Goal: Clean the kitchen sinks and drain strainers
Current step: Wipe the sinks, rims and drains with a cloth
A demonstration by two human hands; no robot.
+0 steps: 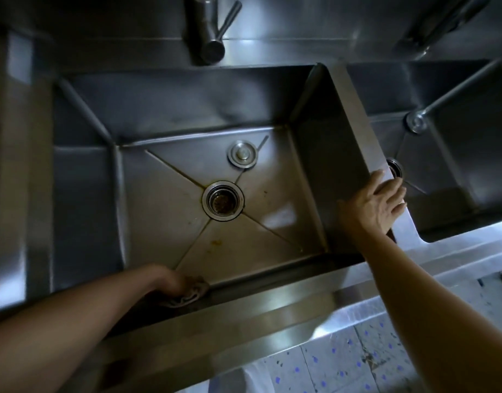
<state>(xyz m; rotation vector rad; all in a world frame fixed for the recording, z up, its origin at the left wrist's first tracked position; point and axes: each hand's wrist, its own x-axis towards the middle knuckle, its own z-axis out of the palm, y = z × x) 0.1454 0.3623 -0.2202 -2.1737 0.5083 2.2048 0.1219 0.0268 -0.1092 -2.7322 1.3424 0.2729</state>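
One crumpled grey scouring cloth (187, 293) is gripped by the left hand (170, 285) at lower centre, best pressed firmly along the steel sink's (159, 211) near seam; the right hand (377, 202), fingers flat, is braced on the divider (354, 114).

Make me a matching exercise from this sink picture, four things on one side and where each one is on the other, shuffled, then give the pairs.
Things:
1. left hand
2. right hand
3. stopper
4. drain

Places:
A. on the divider between the two sinks
B. middle of the left sink floor
C. at the near wall of the left sink, on a scrubber
D. sink floor, behind the drain

Pairs: 1-C, 2-A, 3-D, 4-B
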